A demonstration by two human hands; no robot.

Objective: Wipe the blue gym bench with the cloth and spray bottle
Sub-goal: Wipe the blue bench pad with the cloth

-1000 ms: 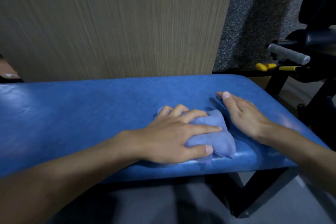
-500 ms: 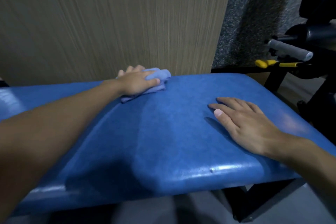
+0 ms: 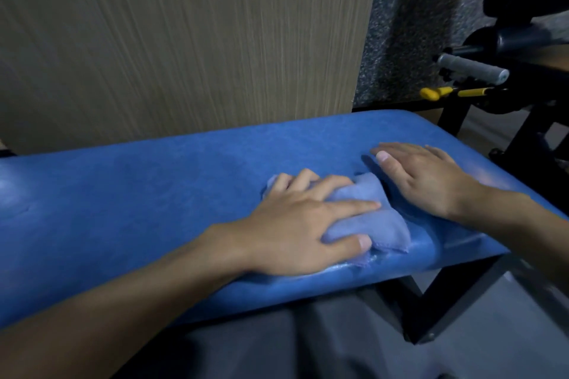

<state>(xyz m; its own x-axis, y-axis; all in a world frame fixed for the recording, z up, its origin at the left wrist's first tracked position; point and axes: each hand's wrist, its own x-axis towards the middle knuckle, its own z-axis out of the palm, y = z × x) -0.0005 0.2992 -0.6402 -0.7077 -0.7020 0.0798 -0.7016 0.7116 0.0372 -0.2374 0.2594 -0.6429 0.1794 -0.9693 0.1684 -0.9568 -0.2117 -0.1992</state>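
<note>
The blue gym bench (image 3: 154, 188) runs across the view from left to right. A bunched light-blue cloth (image 3: 378, 224) lies near its front right edge. My left hand (image 3: 295, 224) presses down on the cloth with fingers spread over it and the thumb along its near side. My right hand (image 3: 431, 178) rests flat on the bench pad just right of the cloth, fingers straight. A wet sheen shows on the pad's front edge below the cloth. No spray bottle is in view.
A wood-grain panel (image 3: 184, 40) stands right behind the bench. At the far right is black gym equipment with a grey handle (image 3: 472, 68) and a yellow pin (image 3: 431, 93). The bench's black frame leg (image 3: 431, 311) drops below the right end.
My left hand has pulled the cloth from the far edge of the bench back to the near right edge, beside my right hand. My right hand has stayed on the pad.
</note>
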